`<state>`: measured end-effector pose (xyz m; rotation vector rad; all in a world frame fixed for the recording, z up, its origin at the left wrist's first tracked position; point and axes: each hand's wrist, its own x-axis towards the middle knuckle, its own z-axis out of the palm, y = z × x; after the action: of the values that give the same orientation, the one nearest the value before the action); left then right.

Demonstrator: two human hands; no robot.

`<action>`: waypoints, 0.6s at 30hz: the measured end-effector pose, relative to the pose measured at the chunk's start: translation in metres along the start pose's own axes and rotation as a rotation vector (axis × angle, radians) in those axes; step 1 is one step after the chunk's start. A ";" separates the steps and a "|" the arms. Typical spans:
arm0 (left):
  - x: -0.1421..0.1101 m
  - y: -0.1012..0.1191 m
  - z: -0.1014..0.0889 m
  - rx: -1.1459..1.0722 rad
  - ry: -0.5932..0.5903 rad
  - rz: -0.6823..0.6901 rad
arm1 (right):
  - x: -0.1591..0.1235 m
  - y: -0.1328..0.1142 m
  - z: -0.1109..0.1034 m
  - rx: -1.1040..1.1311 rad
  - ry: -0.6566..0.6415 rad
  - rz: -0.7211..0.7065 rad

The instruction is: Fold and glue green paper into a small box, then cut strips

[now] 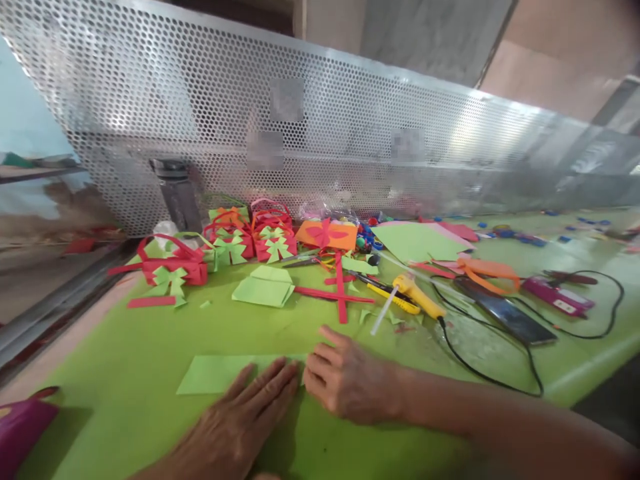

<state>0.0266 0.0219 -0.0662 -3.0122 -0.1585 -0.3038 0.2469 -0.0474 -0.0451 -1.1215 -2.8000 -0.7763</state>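
A light green paper sheet (pixel 215 373) lies flat on the green table (pixel 125 373) near the front edge. My left hand (pixel 240 420) rests flat on the sheet's right part, fingers stretched out. My right hand (pixel 345 380) sits just beside it at the sheet's right end, fingers curled and pressing down on the paper's edge. A folded green paper piece (pixel 265 287) lies farther back, with crossed red paper strips (pixel 340 293) to its right.
Red paper baskets with green bows (pixel 175 267) (pixel 270 243) and an orange box (pixel 327 235) stand at the back by a perforated metal screen (pixel 300 133). A yellow glue gun (pixel 417 297) with black cable, a phone (pixel 505 313), a pink device (pixel 557 297) and green sheets (pixel 420 240) lie right.
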 end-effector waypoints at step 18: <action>-0.006 -0.006 0.032 0.165 0.044 -0.230 | -0.008 0.023 -0.012 0.042 0.000 0.400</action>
<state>0.0266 0.0314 -0.0981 -2.8235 -0.5016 -0.3574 0.2659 -0.0440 -0.0265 -1.5978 -2.4509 -0.6708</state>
